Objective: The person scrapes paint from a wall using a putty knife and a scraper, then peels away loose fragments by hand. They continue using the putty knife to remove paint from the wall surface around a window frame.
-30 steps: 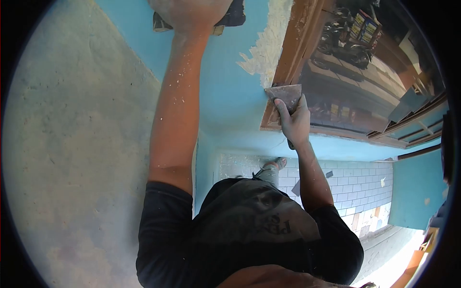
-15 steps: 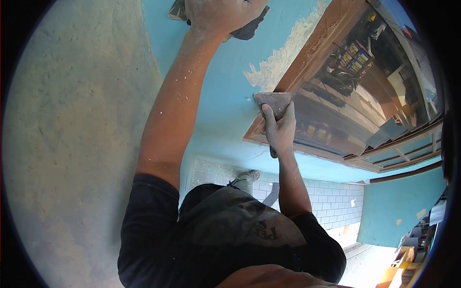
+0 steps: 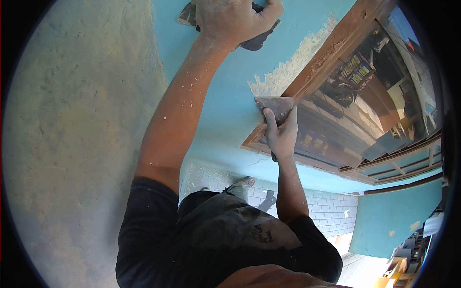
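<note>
My left hand (image 3: 230, 21) is raised high against the light-blue wall (image 3: 216, 105), cut off partly by the top edge of the view. Under its palm lies a dark sheet of sandpaper (image 3: 259, 41), whose ragged ends stick out on both sides. Whitish dust coats the hand and specks the forearm. Lower and to the right, my right hand (image 3: 282, 134) grips a putty knife (image 3: 276, 105), thumb along the blade. The blade's wide edge points up, at the lower end of a rough whitish patch (image 3: 288, 72) beside the window frame. Most of the handle is hidden.
A brown wooden window frame (image 3: 326, 53) with reflecting glass (image 3: 355, 105) slants along the right. Bare grey plaster (image 3: 86, 120) fills the left. Below are a tiled surface (image 3: 321, 206) and a sandaled foot (image 3: 247, 181); wooden items (image 3: 396, 269) stand at the lower right.
The wall and window have shifted slightly down in view. My left hand with the sandpaper appears a little lower and farther right. The putty knife sits closer to the whitish patch's lower end.
</note>
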`<state>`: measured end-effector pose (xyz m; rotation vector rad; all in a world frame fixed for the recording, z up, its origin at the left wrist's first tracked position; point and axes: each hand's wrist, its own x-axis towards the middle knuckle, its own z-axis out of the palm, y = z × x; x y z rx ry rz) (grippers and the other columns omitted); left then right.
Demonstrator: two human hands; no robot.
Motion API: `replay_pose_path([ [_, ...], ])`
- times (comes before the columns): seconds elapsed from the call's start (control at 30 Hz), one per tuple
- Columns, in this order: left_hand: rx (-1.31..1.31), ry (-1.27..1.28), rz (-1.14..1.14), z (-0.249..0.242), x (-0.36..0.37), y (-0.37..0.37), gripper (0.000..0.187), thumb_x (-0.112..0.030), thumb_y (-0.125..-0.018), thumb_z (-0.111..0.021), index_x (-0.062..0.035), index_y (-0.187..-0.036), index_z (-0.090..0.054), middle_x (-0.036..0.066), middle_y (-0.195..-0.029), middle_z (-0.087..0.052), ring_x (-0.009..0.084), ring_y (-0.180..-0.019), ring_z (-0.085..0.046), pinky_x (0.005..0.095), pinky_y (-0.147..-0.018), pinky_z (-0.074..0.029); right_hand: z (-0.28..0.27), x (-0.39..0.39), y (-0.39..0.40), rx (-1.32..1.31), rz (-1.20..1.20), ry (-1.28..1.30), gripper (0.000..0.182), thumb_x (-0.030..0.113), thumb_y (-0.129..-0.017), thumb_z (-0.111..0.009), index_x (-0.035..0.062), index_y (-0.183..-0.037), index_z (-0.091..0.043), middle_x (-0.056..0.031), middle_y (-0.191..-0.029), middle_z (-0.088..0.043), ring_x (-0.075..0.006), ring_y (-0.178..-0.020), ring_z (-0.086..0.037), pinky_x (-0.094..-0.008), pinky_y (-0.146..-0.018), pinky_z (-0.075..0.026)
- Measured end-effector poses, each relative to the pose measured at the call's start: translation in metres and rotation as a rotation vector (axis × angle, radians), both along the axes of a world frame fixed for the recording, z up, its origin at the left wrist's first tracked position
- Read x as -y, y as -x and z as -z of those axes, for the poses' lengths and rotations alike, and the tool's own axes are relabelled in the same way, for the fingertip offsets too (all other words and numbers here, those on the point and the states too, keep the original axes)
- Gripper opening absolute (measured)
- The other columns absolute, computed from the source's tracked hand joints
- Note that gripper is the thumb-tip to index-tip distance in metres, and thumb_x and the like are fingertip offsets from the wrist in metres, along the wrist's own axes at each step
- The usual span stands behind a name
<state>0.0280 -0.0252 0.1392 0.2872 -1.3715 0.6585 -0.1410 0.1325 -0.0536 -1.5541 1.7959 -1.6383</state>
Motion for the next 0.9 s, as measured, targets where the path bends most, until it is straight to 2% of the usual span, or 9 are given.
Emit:
replay_pose_path([
  [0.13,-0.058,0.132,-0.009,0.003,0.019,0.004,0.033,-0.017,-0.077,-0.07,-0.0056,-0.108,-0.07,0.009,-0.084,-0.064,0.025,-0.074,-0.057,0.0399,-0.07,-0.04,0.006,-0.013,0.003,-0.11,0.093,0.02,0.041,0.022,-0.096,-0.074,-0.0079,-0.112,-0.052,-0.0199,-0.084,-0.074,-0.0239,-0.079,-0.075,-0.0333,-0.066,-0.056],
  [0.17,-0.05,0.124,0.007,0.003,0.018,0.003,0.033,-0.017,-0.077,-0.07,-0.0057,-0.108,-0.07,0.008,-0.084,-0.064,0.025,-0.074,-0.057,0.04,-0.07,-0.04,0.011,-0.016,0.004,0.041,0.039,0.073,0.041,0.023,-0.096,-0.074,-0.0081,-0.112,-0.052,-0.0198,-0.084,-0.074,-0.0234,-0.079,-0.075,-0.0331,-0.066,-0.055],
  [0.27,-0.041,0.096,0.018,0.0,0.017,0.004,0.033,-0.017,-0.078,-0.07,-0.0059,-0.108,-0.07,0.008,-0.083,-0.064,0.0251,-0.074,-0.057,0.0402,-0.07,-0.04,0.002,-0.004,0.003,-0.077,0.062,0.131,0.041,0.023,-0.096,-0.074,-0.0074,-0.111,-0.052,-0.02,-0.083,-0.073,-0.0227,-0.079,-0.074,-0.0333,-0.066,-0.055],
  [0.4,-0.021,0.05,0.011,0.004,0.013,0.002,0.032,-0.016,-0.077,-0.071,-0.0062,-0.108,-0.07,0.007,-0.082,-0.063,0.0244,-0.072,-0.056,0.0396,-0.07,-0.04,-0.005,0.0,-0.01,0.069,0.028,0.048,0.04,0.023,-0.096,-0.074,-0.0068,-0.11,-0.052,-0.0202,-0.083,-0.073,-0.0213,-0.08,-0.074,-0.0331,-0.069,-0.056],
  [0.47,-0.025,0.052,0.024,0.004,0.013,0.001,0.032,-0.016,-0.077,-0.071,-0.0062,-0.108,-0.07,0.007,-0.081,-0.062,0.0239,-0.072,-0.055,0.0394,-0.07,-0.039,0.004,-0.01,-0.002,-0.088,0.089,0.079,0.04,0.023,-0.097,-0.073,-0.0076,-0.111,-0.051,-0.0201,-0.082,-0.073,-0.021,-0.078,-0.074,-0.0328,-0.068,-0.056],
  [0.6,-0.018,-0.002,0.033,0.004,0.009,0.003,0.033,-0.016,-0.077,-0.071,-0.0063,-0.108,-0.07,0.005,-0.077,-0.057,0.0225,-0.07,-0.053,0.0389,-0.069,-0.038,-0.008,0.004,-0.007,-0.064,0.069,0.178,0.039,0.022,-0.098,-0.071,-0.0079,-0.112,-0.05,-0.0189,-0.083,-0.074,-0.0195,-0.076,-0.074,-0.0301,-0.066,-0.056],
  [0.7,-0.027,0.066,0.017,0.005,0.013,0.003,0.034,-0.016,-0.076,-0.071,-0.0065,-0.109,-0.07,0.004,-0.075,-0.055,0.022,-0.07,-0.052,0.0386,-0.069,-0.038,-0.014,0.006,-0.013,0.125,-0.002,0.049,0.039,0.022,-0.098,-0.072,-0.0073,-0.112,-0.05,-0.021,-0.093,-0.075,-0.0198,-0.083,-0.074,-0.0301,-0.069,-0.056],
  [0.83,-0.011,0.072,0.039,0.0,0.015,0.0,0.033,-0.015,-0.076,-0.071,-0.0067,-0.108,-0.071,0.004,-0.076,-0.055,0.0214,-0.07,-0.052,0.0383,-0.069,-0.038,0.009,-0.006,-0.006,-0.088,0.112,0.164,0.036,0.021,-0.098,-0.073,-0.0056,-0.107,-0.049,-0.0182,-0.086,-0.074,-0.0189,-0.08,-0.074,-0.0297,-0.068,-0.056],
  [0.9,-0.014,0.015,0.005,0.001,0.006,0.003,0.032,-0.016,-0.077,-0.071,-0.0069,-0.107,-0.071,0.003,-0.075,-0.055,0.0211,-0.07,-0.052,0.0383,-0.069,-0.038,-0.002,-0.004,-0.008,0.026,0.061,0.113,0.035,0.019,-0.098,-0.072,-0.006,-0.108,-0.049,-0.0178,-0.086,-0.074,-0.0186,-0.081,-0.074,-0.0296,-0.069,-0.056],
])
